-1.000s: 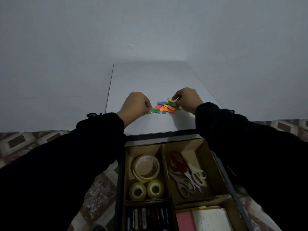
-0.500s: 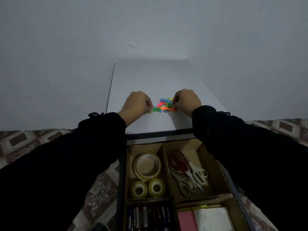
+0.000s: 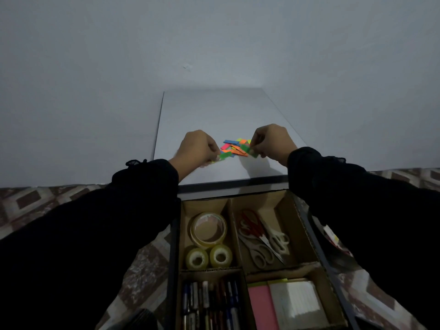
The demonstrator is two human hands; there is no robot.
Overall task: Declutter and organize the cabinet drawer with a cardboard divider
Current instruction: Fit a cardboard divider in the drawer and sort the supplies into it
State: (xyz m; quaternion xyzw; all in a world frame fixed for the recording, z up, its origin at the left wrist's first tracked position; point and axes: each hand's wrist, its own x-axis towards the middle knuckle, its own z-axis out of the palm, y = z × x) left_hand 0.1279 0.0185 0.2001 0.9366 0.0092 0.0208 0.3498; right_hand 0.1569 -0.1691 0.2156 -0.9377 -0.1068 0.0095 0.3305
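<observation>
A small heap of coloured paper tabs (image 3: pixel 234 147) lies on the white cabinet top (image 3: pixel 221 115). My left hand (image 3: pixel 197 147) is at the heap's left edge, its curled fingers pinching tabs there. At the right edge my right hand (image 3: pixel 273 141) pinches green tabs. Below the top, the open drawer holds a cardboard divider (image 3: pixel 234 232) with separate compartments. Tape rolls (image 3: pixel 208 229) sit in the back left one, scissors (image 3: pixel 262 236) in the back right one, pens (image 3: pixel 209 303) front left, note pads (image 3: pixel 283 303) front right.
Grey walls close the cabinet in at the back and on the right. A patterned floor (image 3: pixel 31 201) shows on both sides. A dark object with a label (image 3: pixel 333 241) lies right of the drawer. Another dark object (image 3: pixel 140 317) sits at the bottom left.
My right hand shifted slightly and now pinches green tabs at the heap's right edge. The heap looks a little more gathered. My left hand stays at the left edge.
</observation>
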